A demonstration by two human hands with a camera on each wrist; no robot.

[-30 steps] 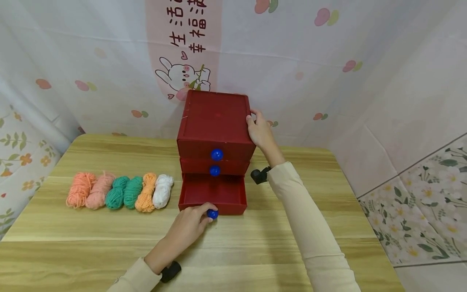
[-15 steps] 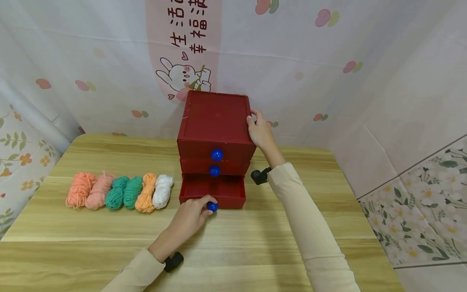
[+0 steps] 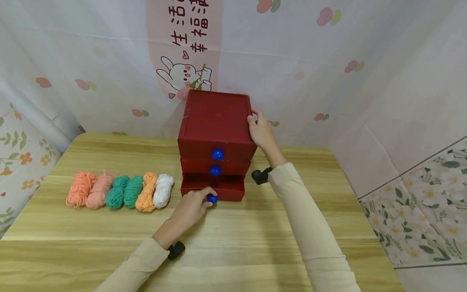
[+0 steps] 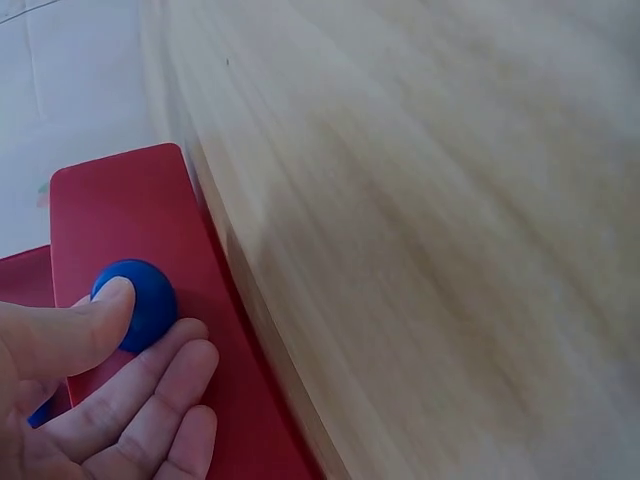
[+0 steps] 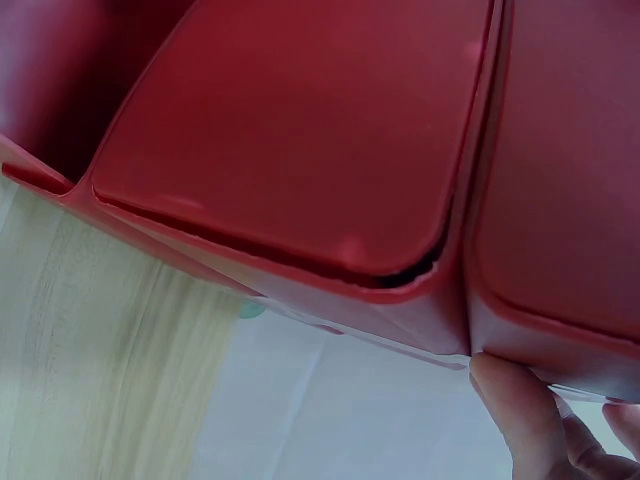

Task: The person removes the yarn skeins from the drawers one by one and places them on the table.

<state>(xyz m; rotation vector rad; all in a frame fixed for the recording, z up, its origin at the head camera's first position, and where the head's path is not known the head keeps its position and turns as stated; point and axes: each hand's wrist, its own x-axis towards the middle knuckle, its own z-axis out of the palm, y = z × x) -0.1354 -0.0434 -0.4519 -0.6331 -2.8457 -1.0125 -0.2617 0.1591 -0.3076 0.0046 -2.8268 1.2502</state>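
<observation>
A red cabinet of three stacked drawers (image 3: 219,115) stands on the table against the curtain. Its bottom drawer (image 3: 231,195) sticks partly out, and no contents show in the part I can see. My left hand (image 3: 189,207) pinches the round blue knob (image 4: 150,305) on that drawer's front, with the thumb on one side and the fingers on the other. Up at the cabinet's right side, my right hand (image 3: 262,130) holds the upper edge. The right wrist view shows its fingers (image 5: 520,405) against the top unit's side. Both upper drawers, each with a blue knob, are pushed in.
Several yarn skeins lie in a row left of the cabinet, from a coral skein (image 3: 81,190) to a white skein (image 3: 163,190). The wooden table (image 3: 248,251) reaches toward me. A printed curtain (image 3: 284,52) hangs right behind the cabinet.
My left hand has moved away from me with the knob, and the bottom drawer has slid further into the cabinet. The right hand stays at the cabinet's side.
</observation>
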